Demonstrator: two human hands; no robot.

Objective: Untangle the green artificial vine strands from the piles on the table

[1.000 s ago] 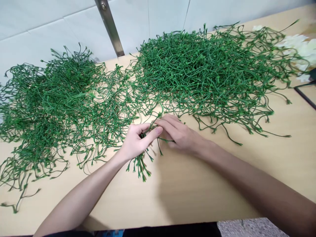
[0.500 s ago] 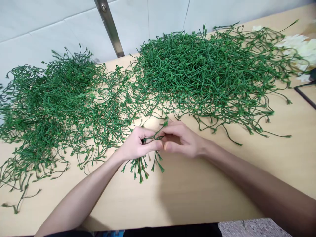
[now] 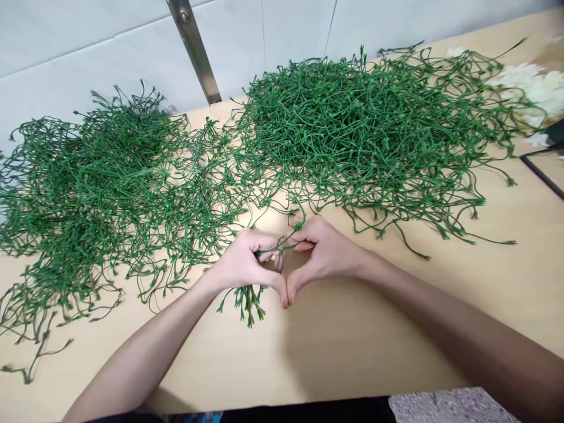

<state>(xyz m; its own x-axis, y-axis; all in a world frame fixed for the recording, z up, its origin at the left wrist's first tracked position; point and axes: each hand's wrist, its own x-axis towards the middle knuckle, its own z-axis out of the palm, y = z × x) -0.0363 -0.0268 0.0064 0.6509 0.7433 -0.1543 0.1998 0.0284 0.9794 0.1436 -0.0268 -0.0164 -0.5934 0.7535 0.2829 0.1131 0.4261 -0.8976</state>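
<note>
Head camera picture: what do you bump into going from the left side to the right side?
Left pile of green stems → left hand holding a small bunch of stems → right hand → white flowers at the right edge.

Our right hand (image 3: 324,254) has come off the table (image 3: 352,346) and risen onto its fingertips beside the left hand (image 3: 244,264). Both thumbs, a second ago pointing across, now angle down and touch tip to tip just right of the green sprig bundle (image 3: 247,301). That bundle has drawn tighter beneath the left hand, and its loose right-hand strand is gathered between our fingers.
</note>
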